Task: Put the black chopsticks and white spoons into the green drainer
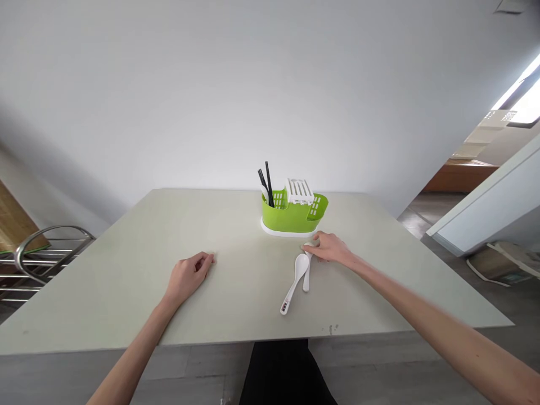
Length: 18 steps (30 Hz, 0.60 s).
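My right hand (331, 247) is at the bowl end of a smaller white spoon (306, 277), its thumb and fingers closed around the bowl, which they partly cover. Beside it on the table lies a larger white spoon (294, 286), its bowl toward the back and a dark printed mark near the handle's end. My left hand (190, 275) rests on the table to the left, fingers curled in with nothing visible in them. Just beyond the spoons stands a green cutlery holder (289, 219) with a white base. Black chopsticks (269, 183) and a white utensil (265, 193) stand in its left compartment.
A white slotted rack (299, 191) tops the holder's middle. The pale table (228, 315) meets a white wall (211, 95) at the back. A metal rack (37, 259) stands past the left edge. Dark marks (331, 328) show near the front edge.
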Tool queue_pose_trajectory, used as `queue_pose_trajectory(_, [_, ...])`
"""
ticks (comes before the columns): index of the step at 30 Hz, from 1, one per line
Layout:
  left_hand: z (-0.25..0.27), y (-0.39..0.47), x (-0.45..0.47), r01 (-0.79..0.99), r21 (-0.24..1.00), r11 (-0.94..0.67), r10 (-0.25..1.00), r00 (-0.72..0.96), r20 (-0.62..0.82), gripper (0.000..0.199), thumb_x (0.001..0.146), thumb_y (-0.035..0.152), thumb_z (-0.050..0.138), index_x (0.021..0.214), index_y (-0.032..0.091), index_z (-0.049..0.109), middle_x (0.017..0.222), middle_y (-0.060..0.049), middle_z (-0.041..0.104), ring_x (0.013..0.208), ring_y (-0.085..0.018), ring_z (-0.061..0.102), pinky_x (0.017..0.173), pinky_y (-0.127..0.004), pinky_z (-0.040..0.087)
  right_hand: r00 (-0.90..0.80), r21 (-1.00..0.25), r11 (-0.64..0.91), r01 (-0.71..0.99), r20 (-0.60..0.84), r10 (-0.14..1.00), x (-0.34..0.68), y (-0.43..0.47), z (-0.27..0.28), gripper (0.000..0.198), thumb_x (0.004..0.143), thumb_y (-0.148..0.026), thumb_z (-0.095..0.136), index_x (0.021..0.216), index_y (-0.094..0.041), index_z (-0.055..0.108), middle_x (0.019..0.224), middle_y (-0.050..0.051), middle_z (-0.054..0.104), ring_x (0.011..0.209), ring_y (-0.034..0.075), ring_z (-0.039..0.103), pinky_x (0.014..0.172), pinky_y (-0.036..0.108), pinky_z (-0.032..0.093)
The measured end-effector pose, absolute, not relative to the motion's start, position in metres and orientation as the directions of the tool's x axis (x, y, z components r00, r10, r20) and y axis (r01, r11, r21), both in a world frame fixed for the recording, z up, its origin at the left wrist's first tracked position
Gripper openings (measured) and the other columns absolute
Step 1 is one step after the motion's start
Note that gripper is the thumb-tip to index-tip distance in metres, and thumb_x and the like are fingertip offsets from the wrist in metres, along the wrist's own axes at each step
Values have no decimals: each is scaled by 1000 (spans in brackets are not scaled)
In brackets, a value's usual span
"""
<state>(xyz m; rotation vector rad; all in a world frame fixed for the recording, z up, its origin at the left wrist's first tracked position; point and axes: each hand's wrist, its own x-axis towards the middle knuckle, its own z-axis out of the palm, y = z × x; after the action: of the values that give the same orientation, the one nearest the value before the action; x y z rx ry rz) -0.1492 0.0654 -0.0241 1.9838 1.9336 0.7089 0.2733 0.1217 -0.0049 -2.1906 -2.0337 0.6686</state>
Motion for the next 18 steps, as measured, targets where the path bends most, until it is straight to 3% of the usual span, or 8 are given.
queue_pose_trajectory(3, [-23,65,-149,846,528,-68,990,-10,143,49,98,63,41,85,26,69,57,2,55,55,-17,45,60,-28,35,46,-331,-138,933,-271,962,269,129,-5,38,90,-46,65,113,-18,72,63,3,75,70,24,75,63,29,47])
queue_pose_trajectory(7, [-20,64,-147,841,536,-68,990,-7,137,48,98,63,42,84,26,69,57,3,54,55,-17,45,60,-28,35,53,-298,-124,946,-235,971,273,132,-4,22,80,-32,71,95,-18,75,67,7,75,77,29,76,63,30,47])
queue_pose_trajectory(13, [-21,65,-147,853,515,-82,989,7,146,46,98,62,42,82,26,67,61,2,59,56,-18,48,60,-27,36,-31,-403,-86,911,-277,960,295,127,6,23,83,-25,68,105,-19,72,74,3,76,65,21,74,67,27,50])
queue_pose_trajectory(18, [-22,65,-150,859,505,-85,989,13,144,47,99,61,40,81,26,66,62,1,61,57,-18,51,61,-27,37,-159,-579,-18,815,-254,954,306,110,37,29,98,-40,57,117,-21,67,96,5,78,75,19,74,72,27,54])
